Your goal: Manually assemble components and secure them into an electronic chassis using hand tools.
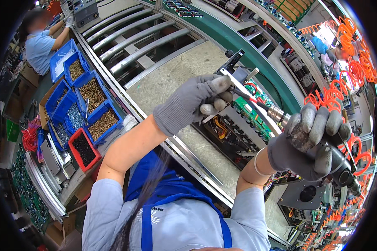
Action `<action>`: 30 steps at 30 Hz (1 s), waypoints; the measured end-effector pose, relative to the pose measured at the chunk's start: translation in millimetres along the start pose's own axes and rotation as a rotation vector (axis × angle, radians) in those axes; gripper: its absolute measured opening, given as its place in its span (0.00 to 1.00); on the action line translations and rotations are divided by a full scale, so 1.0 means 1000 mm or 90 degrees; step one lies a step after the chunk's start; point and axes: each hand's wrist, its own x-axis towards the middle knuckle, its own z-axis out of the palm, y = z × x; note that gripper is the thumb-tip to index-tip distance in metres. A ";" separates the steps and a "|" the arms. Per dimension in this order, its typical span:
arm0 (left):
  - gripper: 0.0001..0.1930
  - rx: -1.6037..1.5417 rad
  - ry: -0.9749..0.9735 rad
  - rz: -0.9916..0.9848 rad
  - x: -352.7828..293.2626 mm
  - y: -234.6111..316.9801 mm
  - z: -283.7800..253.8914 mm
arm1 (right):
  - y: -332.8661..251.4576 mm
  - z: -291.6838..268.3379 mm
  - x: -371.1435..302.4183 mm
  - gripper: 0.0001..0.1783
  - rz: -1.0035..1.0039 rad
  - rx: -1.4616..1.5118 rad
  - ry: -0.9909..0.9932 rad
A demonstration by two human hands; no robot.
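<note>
In my gloved right hand (312, 140) is a black power screwdriver (338, 161), its silver chuck (276, 115) pointing left toward my other hand. My gloved left hand (199, 100) is closed, with thumb and forefinger pinched near the screwdriver's front end; what they hold is too small to make out. Below both hands lies an open electronic unit (228, 131) with a black metal frame and bundled wires. Its green circuit board (253, 119) shows partly between my hands, and black and red leads (255, 99) run across it.
Blue bins (92, 94) of brass-coloured and silver fasteners stand at the left, beside a red bin (83, 148) of black screws. A roller conveyor (134, 37) lies beyond the metal worktop (171, 69). Orange coiled hoses (356, 67) hang at the right. A co-worker (40, 46) stands far left.
</note>
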 end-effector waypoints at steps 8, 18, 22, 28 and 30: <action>0.19 0.840 0.339 0.479 0.017 -0.010 -0.006 | 0.004 -0.011 0.015 0.25 -0.080 -0.083 0.106; 0.09 0.983 0.345 0.419 0.027 -0.018 -0.002 | 0.014 -0.011 0.021 0.26 -0.101 -0.156 0.039; 0.10 0.959 0.346 0.368 0.025 -0.016 -0.002 | 0.016 -0.008 0.018 0.28 -0.104 -0.139 0.039; 0.10 0.936 0.336 0.329 0.027 -0.014 -0.005 | 0.026 -0.004 0.012 0.31 -0.068 -0.172 0.069; 0.11 0.930 0.342 0.320 0.027 -0.014 -0.007 | 0.029 -0.002 0.012 0.30 -0.078 -0.173 0.070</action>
